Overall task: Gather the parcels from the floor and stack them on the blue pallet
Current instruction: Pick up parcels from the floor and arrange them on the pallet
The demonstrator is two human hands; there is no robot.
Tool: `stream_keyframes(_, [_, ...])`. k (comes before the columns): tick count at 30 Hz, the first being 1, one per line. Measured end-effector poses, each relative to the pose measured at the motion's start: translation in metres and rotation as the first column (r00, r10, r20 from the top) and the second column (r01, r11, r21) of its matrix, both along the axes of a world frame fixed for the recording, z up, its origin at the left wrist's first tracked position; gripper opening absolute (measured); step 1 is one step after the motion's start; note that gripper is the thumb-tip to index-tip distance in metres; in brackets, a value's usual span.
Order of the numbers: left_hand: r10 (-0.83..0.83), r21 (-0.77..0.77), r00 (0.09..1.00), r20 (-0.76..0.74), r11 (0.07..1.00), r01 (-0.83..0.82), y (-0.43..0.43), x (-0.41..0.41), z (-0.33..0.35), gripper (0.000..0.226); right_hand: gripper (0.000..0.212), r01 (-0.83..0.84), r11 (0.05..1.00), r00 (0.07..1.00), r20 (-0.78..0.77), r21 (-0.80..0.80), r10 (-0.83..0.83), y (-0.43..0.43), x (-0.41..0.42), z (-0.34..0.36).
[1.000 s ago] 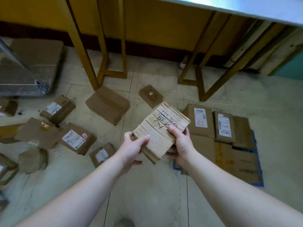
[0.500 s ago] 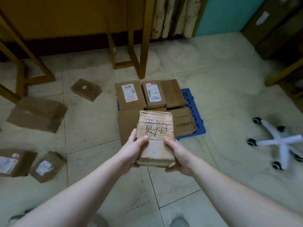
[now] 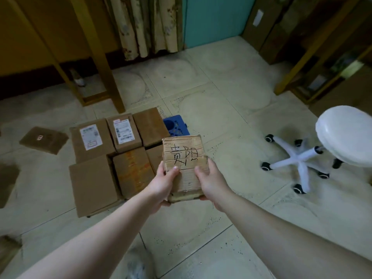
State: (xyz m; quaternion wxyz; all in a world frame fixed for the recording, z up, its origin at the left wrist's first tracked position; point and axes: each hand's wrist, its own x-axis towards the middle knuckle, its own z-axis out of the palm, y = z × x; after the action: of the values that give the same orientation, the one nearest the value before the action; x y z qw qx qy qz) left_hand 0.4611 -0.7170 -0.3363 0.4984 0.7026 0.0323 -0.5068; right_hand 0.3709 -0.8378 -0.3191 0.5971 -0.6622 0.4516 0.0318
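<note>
Both hands hold a worn cardboard parcel with black handwriting on top. My left hand grips its left side and my right hand its right side, thumbs on top. The parcel hangs over the right part of the blue pallet, of which only a far corner shows. Several brown parcels lie flat on the pallet, among them one with a white label and another labelled one. A plain parcel sits at the near left of the stack.
A loose parcel lies on the tiled floor left of the pallet, with more box edges at the far left. A white swivel stool stands to the right. Yellow table legs, a curtain and shelving line the back.
The view has swung right, bringing the pallet to centre and the stool into sight. Both hands have carried the handwritten parcel over the pallet's right side, holding it squarer.
</note>
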Motion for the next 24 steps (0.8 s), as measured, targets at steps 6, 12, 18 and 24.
stream_keyframes(6, [-0.058, 0.097, 0.997, 0.049, 0.994, 0.053, -0.041, 0.042, -0.015, 0.048, 0.106, -0.414, 0.887, 0.910, -0.091, -0.206, 0.404, -0.042, 0.013, -0.025])
stream_keyframes(12, [0.000, 0.112, 1.000, -0.004, 0.994, 0.001, -0.080, 0.123, -0.028, 0.052, 0.091, -0.498, 0.803, 0.867, -0.159, -0.326, 0.473, -0.086, 0.095, -0.047])
stream_keyframes(18, [-0.002, 0.131, 0.998, 0.067, 0.991, -0.006, -0.106, 0.184, -0.037, 0.053, 0.075, -0.476, 0.783, 0.876, -0.133, -0.399, 0.465, -0.123, 0.163, -0.062])
stream_keyframes(24, [-0.168, 0.183, 0.971, 0.172, 0.974, 0.136, -0.151, 0.207, -0.072, 0.042, 0.072, -0.517, 0.736, 0.850, -0.161, -0.437, 0.502, -0.178, 0.189, -0.102])
